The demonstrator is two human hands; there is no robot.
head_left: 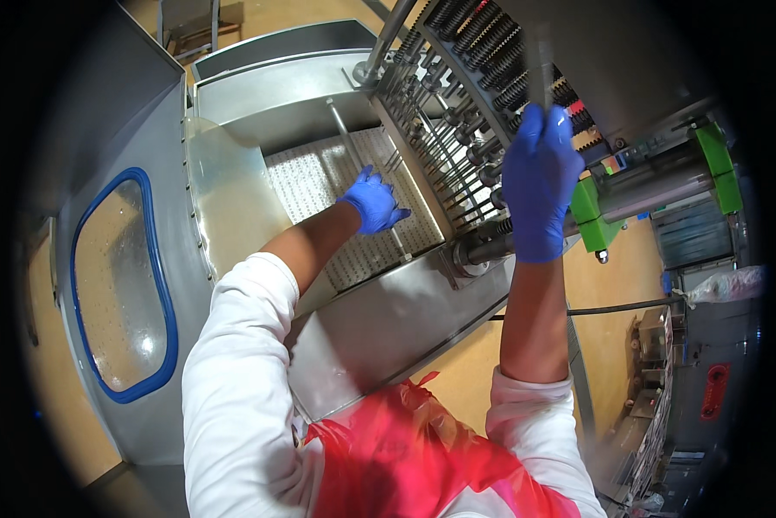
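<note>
My left hand (375,204), in a blue glove, reaches over a pale perforated belt (306,177) inside a steel machine. Its fingers are apart and I see nothing held in them. A metal rod (345,129) crosses the belt beside that hand. Raised at the right, my blue-gloved right hand (541,186) is closed, with a thin greyish strip (539,65) rising from its fingertips. Motion blurs the strip, so its kind is unclear. Behind the right hand is a tilted metal head with rows of dark coil springs (483,43) and several thin rods (440,147).
A grey door with a blue-rimmed window (170,345) stands at the left. Green clamps (588,211) grip a thick steel bar right of my right hand. The machine's steel front edge (379,328) lies close to my red apron (405,440). A black cable (612,309) runs rightward.
</note>
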